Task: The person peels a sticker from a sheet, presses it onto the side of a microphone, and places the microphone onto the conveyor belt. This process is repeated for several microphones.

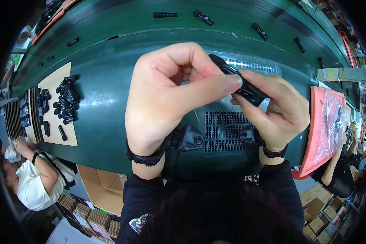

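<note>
Fingers point(254, 78) of the right hand point(278, 103) are closed in a pinch on a slim black device point(251, 96), its lower end held between the bent index finger and the thumb. By the left hand point(162, 87) the same device is met from the other side: the thumb is laid across its middle and the index finger is curled near the rounded dark end. Whether the device is gripped or only pressed by the left hand cannot be told, since the pads are hidden.

The device is held above the table point(105, 134), between the two hands, to the right of the left hand and to the upper left of the right palm. Its long axis is slanted, with the rounded end toward the upper left and the plain end toward the lower right, the latter nearer the right hand.

Beyond the hands, a clear sheet point(266, 65) with rows of small marks is partly covered by the fingers. Below them, a panel of small black pieces point(225, 132) is seen between the wrists. Further left, a pile of similar black devices point(69, 99) is set on cardboard point(72, 133); to the right, pink foam point(314, 136) is partly covered by clear plastic point(331, 114).
</note>
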The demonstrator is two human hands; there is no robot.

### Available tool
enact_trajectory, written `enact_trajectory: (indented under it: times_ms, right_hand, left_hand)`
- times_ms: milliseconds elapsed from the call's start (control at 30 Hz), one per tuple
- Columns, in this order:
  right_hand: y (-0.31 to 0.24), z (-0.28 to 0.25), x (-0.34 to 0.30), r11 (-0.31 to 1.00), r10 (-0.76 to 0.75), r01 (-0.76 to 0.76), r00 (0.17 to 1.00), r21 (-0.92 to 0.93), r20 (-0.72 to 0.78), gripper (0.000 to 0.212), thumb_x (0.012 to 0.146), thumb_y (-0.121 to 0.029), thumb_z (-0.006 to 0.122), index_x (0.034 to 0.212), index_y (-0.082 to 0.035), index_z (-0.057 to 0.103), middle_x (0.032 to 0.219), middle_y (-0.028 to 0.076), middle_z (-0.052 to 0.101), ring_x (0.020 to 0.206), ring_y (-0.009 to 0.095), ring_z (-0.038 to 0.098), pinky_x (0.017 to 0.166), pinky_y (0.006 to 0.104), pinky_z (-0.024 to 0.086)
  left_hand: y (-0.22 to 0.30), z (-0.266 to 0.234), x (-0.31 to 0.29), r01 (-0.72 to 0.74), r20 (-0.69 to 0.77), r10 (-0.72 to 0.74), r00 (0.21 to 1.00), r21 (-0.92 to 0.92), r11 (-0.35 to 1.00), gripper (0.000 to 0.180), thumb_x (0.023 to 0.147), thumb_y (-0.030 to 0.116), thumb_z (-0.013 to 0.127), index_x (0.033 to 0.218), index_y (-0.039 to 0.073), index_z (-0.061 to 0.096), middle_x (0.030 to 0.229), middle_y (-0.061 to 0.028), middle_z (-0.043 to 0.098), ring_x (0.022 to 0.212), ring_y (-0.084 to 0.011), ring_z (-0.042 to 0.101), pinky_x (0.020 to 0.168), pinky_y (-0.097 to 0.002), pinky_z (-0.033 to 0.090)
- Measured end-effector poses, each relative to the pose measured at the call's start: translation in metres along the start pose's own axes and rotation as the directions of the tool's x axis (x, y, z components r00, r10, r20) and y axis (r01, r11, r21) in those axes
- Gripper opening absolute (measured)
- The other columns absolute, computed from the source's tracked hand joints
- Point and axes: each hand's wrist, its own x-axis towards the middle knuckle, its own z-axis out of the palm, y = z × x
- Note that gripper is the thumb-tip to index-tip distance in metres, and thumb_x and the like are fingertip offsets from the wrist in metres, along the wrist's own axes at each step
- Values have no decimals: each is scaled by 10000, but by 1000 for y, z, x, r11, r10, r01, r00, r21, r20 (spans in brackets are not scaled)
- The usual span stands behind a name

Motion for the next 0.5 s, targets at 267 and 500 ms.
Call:
enact_trajectory:
  times_ms: [267,500]
  right_hand:
    - [-4,2,0,999,21,-21,1000,-37,-21,304,599,143,632,895,103,577,743,154,592,606,179,595,545,233,481]
    - [-3,5,-1,995,22,-26,998,-93,-50,283,609,142,629,884,99,578,746,155,593,605,173,593,544,229,478]
  left_hand:
    - [-2,0,0,-29,-21,30,999,71,997,147,693,-75,573,642,38,495,635,19,438,580,-47,377,535,-172,276]
    - [-6,7,2,-51,-77,56,995,61,997,158,700,-76,584,640,38,493,643,22,451,587,-39,390,536,-167,284]
